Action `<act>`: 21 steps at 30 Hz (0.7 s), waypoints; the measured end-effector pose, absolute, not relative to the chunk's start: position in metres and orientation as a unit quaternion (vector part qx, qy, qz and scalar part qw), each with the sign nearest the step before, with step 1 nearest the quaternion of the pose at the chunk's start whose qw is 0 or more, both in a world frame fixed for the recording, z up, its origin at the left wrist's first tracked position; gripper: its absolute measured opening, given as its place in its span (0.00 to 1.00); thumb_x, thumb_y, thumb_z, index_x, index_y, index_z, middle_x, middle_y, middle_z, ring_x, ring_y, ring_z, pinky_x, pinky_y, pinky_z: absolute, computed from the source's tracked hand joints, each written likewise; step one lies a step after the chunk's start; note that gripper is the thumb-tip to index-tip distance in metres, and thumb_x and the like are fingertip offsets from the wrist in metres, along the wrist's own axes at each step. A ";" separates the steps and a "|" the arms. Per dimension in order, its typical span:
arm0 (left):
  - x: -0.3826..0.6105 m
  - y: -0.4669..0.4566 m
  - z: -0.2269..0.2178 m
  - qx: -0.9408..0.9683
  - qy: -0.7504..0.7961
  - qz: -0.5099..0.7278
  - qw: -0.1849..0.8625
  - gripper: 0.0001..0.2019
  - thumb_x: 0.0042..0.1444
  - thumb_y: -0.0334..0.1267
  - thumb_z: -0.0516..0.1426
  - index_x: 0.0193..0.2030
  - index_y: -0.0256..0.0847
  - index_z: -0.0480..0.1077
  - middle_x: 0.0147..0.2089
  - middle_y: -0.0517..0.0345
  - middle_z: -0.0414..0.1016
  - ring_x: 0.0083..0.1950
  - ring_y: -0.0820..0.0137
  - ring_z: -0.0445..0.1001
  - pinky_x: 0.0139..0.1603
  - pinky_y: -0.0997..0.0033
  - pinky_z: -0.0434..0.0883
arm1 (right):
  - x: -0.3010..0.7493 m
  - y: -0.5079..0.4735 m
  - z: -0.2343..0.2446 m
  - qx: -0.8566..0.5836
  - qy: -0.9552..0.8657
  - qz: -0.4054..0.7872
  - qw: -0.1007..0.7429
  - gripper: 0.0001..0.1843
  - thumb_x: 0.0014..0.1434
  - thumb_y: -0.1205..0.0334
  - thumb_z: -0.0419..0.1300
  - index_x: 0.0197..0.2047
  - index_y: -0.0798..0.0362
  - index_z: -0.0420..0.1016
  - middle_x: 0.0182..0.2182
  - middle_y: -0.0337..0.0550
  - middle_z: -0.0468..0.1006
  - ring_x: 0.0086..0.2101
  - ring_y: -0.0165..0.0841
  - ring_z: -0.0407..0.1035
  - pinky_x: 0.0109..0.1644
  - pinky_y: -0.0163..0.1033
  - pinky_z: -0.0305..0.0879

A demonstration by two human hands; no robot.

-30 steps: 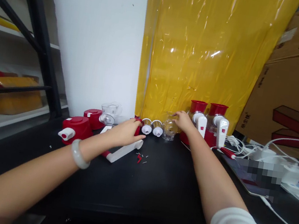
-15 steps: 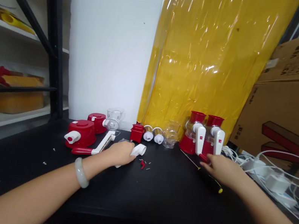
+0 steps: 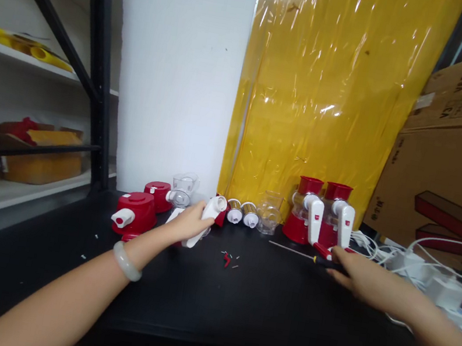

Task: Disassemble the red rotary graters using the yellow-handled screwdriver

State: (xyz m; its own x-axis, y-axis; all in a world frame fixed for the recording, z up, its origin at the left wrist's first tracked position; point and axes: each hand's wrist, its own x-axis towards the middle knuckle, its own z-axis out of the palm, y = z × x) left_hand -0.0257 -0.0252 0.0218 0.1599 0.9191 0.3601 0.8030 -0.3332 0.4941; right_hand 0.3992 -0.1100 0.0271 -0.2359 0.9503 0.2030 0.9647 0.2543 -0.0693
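My left hand point(image 3: 190, 224) is closed around a white crank handle point(image 3: 212, 209), its round socket end pointing up and away from me. My right hand point(image 3: 362, 277) grips the dark handle of a screwdriver point(image 3: 294, 250), whose long thin shaft points left over the table. Below and between the hands lie a small red piece point(image 3: 227, 261) and several tiny screws point(image 3: 235, 266). Just behind the screwdriver stand two red and white rotary graters point(image 3: 299, 226) with crank handles fitted. Part of another white crank handle shows behind my left wrist.
Two red grater bases point(image 3: 136, 211) and a clear housing point(image 3: 183, 191) stand at the left. Two drum blades point(image 3: 234, 211) and another clear housing point(image 3: 269, 214) are at the back. White cables and chargers point(image 3: 445, 291) crowd the right, before a large carton point(image 3: 457, 169).
My left hand has raised and tilted the white crank handle. The screwdriver has swung from slanting toward me to nearly level, now in my right hand. The view has shifted slightly.
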 end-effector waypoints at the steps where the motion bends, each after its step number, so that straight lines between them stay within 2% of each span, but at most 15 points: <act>1: -0.027 -0.023 0.023 0.752 0.558 0.336 0.101 0.14 0.56 0.47 0.52 0.44 0.40 0.65 0.44 0.49 0.77 0.45 0.55 0.76 0.42 0.62 0.69 | 0.395 -0.112 0.041 -0.592 -0.793 -0.037 0.139 0.17 0.61 0.47 0.56 0.43 0.52 0.72 0.37 0.51 0.80 0.33 0.40 0.74 0.36 0.41 0.65; 5: -0.029 -0.023 0.028 0.731 0.529 0.413 0.122 0.14 0.58 0.51 0.52 0.36 0.42 0.63 0.35 0.56 0.74 0.39 0.60 0.75 0.37 0.65 0.68 | 0.369 -0.095 0.085 -0.524 -0.811 -0.037 0.260 0.20 0.58 0.41 0.58 0.39 0.50 0.73 0.28 0.43 0.78 0.26 0.35 0.70 0.31 0.38 0.62; 7: -0.029 -0.026 0.029 0.728 0.519 0.431 0.126 0.16 0.58 0.55 0.52 0.35 0.43 0.62 0.30 0.59 0.71 0.36 0.61 0.74 0.35 0.66 0.68 | 0.356 -0.075 0.089 -0.494 -0.794 -0.064 0.347 0.20 0.56 0.40 0.61 0.36 0.50 0.74 0.29 0.44 0.78 0.28 0.36 0.70 0.33 0.38 0.62; 10: -0.029 -0.030 0.029 0.738 0.496 0.441 0.118 0.17 0.59 0.56 0.51 0.34 0.43 0.62 0.28 0.61 0.69 0.34 0.62 0.73 0.34 0.66 0.68 | 0.344 -0.042 0.066 -0.449 -0.741 -0.040 0.498 0.23 0.55 0.37 0.61 0.33 0.51 0.75 0.31 0.45 0.79 0.32 0.37 0.71 0.36 0.39 0.64; 12: -0.030 -0.031 0.028 0.745 0.491 0.441 0.100 0.17 0.60 0.56 0.51 0.35 0.43 0.62 0.29 0.61 0.70 0.34 0.63 0.73 0.35 0.66 0.68 | 0.342 -0.024 0.038 -0.446 -0.690 0.034 0.569 0.26 0.56 0.35 0.59 0.30 0.52 0.74 0.25 0.43 0.75 0.26 0.34 0.68 0.31 0.38 0.63; 14: -0.030 -0.031 0.026 0.748 0.493 0.438 0.072 0.15 0.61 0.54 0.51 0.36 0.43 0.62 0.31 0.59 0.72 0.35 0.62 0.74 0.37 0.65 0.69 | 0.345 -0.011 0.011 -0.450 -0.641 0.137 0.607 0.27 0.55 0.34 0.59 0.29 0.52 0.73 0.17 0.37 0.68 0.18 0.30 0.60 0.23 0.36 0.56; 16: -0.030 -0.031 0.025 0.751 0.492 0.439 0.044 0.13 0.61 0.51 0.52 0.40 0.43 0.63 0.35 0.56 0.74 0.38 0.61 0.75 0.40 0.63 0.70 | 0.350 -0.003 -0.009 -0.440 -0.619 0.219 0.613 0.26 0.53 0.35 0.61 0.29 0.53 0.73 0.15 0.36 0.66 0.16 0.28 0.57 0.20 0.35 0.52; 21: -0.026 -0.035 0.024 0.743 0.489 0.457 0.003 0.17 0.60 0.44 0.53 0.54 0.41 0.62 0.44 0.51 0.77 0.45 0.57 0.77 0.46 0.61 0.71 | 0.351 -0.004 -0.017 -0.455 -0.606 0.212 0.618 0.26 0.49 0.37 0.66 0.30 0.54 0.77 0.17 0.39 0.71 0.17 0.28 0.60 0.21 0.35 0.54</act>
